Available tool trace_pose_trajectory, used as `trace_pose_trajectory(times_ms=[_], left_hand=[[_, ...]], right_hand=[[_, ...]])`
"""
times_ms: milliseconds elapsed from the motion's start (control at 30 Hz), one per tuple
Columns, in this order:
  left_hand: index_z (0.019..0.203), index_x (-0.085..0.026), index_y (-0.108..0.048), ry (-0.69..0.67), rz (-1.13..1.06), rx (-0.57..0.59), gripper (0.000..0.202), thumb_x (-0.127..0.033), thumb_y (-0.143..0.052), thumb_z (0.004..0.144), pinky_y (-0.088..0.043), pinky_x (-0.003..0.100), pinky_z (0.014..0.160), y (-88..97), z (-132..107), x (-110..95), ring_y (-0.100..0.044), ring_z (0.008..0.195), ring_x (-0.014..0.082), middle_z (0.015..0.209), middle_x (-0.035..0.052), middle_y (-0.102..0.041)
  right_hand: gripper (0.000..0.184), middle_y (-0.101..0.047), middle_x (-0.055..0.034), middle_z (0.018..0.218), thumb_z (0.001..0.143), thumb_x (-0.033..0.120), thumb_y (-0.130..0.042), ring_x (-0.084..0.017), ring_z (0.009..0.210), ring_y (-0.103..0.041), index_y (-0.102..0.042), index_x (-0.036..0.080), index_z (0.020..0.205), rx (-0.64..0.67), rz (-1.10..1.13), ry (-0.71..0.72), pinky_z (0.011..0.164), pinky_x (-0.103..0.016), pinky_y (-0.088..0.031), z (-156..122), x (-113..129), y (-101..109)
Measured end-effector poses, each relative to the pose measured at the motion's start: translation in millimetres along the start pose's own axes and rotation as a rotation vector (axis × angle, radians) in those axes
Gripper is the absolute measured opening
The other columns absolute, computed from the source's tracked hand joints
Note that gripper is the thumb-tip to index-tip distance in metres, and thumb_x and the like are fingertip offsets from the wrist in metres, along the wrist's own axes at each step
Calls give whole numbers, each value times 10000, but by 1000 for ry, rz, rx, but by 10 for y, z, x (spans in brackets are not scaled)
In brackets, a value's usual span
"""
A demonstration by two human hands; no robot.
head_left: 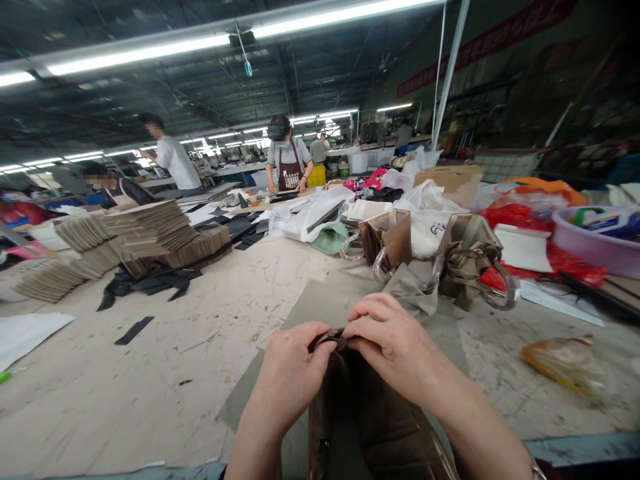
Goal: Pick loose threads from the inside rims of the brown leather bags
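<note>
A dark brown handbag (370,427) stands at the table's near edge, its mouth facing me and its inside in shadow. My left hand (295,367) pinches the far rim of the bag between thumb and fingers. Close beside it, my right hand (387,333) is closed on the same rim, fingertips almost meeting the left thumb. Beneath the bag and hands lies a grey-green sheet (320,300). Farther off stand a brown bag (395,240) with a clear handle and an olive bag (470,260) with a clear ring handle.
Stacks of grey-brown boards (150,233) and black strips (150,283) lie on the left of the table (200,387). A clear plastic packet (565,363) and a purple basin (595,240) are on the right. Across the table stands a person in an apron (290,167).
</note>
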State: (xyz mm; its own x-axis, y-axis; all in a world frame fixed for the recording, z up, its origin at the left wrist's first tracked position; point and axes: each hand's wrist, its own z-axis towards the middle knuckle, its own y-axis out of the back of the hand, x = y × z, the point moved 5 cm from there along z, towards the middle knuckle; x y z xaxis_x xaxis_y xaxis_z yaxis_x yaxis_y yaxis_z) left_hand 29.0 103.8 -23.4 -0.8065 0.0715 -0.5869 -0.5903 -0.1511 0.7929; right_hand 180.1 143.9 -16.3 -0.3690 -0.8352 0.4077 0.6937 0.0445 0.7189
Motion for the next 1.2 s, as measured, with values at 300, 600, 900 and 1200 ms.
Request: trace_pose_trajectory(times_ms=[300, 600, 900, 1200], left_hand=[[880, -256, -701, 11, -19, -9, 159, -192, -560, 844, -419, 266, 688, -4, 0, 31, -636, 764, 157, 825, -38, -721], [881, -242, -699, 14, -1, 5, 158, -213, -545, 858, -408, 268, 688, -10, -10, 39, -630, 773, 162, 835, -26, -720], [866, -241, -701, 18, 0, 20, 143, -234, -559, 859, -396, 262, 686, -2, -1, 27, -627, 767, 155, 823, -32, -719], [867, -237, -703, 11, -7, 38, 172, -232, -531, 872, -405, 260, 698, -22, 11, 55, -632, 761, 149, 808, -32, -715]], right_hand=[[147, -634, -43, 973, 844, 77, -622, -201, 1001, -522, -673, 209, 886, -34, 68, -17, 885, -363, -469, 7, -11, -28], [101, -632, -40, 941, 854, 113, -638, -203, 998, -516, -685, 202, 854, -55, 62, 2, 885, -366, -455, 10, 9, -38], [144, -631, -29, 880, 868, 94, -615, -200, 942, -508, -684, 194, 789, -28, 2, -31, 846, -361, -442, 8, -32, -56], [115, -629, -34, 906, 875, 88, -594, -195, 948, -515, -624, 168, 797, -17, -48, -181, 834, -329, -441, 4, 43, -75]])
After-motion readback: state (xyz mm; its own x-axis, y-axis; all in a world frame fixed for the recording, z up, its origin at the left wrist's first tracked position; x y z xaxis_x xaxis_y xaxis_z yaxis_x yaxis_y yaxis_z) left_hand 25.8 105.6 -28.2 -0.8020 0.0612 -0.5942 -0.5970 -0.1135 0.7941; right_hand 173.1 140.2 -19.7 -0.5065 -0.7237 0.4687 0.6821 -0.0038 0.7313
